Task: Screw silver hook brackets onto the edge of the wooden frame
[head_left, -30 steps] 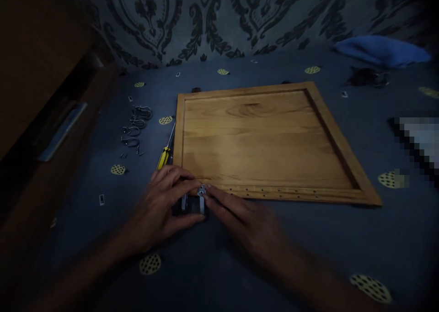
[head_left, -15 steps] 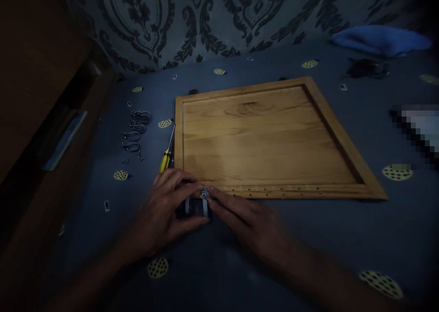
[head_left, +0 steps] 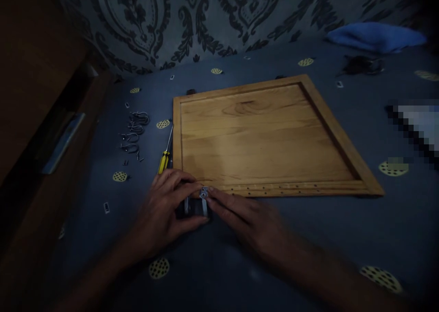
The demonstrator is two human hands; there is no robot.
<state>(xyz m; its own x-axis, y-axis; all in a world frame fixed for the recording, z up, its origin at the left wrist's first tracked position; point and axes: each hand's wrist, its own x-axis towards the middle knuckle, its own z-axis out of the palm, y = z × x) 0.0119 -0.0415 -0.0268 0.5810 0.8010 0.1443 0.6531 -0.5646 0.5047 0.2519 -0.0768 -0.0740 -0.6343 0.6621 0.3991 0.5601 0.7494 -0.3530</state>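
Observation:
At the near edge of a framed wooden board [head_left: 240,138], a metal hook [head_left: 204,202] has its small screw plate on the frame rail and its stem reaching over the edge. My left hand [head_left: 168,207] is closed round it, thumb below and fingers on the rail. Another metal piece, perhaps a second hook, shows partly under the left fingers. From the right, the fingertips of my right hand [head_left: 250,216] press together against the plate. Small dark holes run along the rail to the right. A yellow-handled screwdriver [head_left: 163,162] lies beside the board, just beyond my left hand.
Several metal hooks [head_left: 135,128] and a few screws [head_left: 125,162] lie left of the board. A blue cloth [head_left: 375,37] and a dark object [head_left: 363,65] are at the back right. A wooden cabinet [head_left: 34,74] stands left; a patterned panel [head_left: 206,19] rises behind.
The view has shifted slightly, so the board and loose items appear a little further left. Both hands keep their grip on the hook, nearly unmoved.

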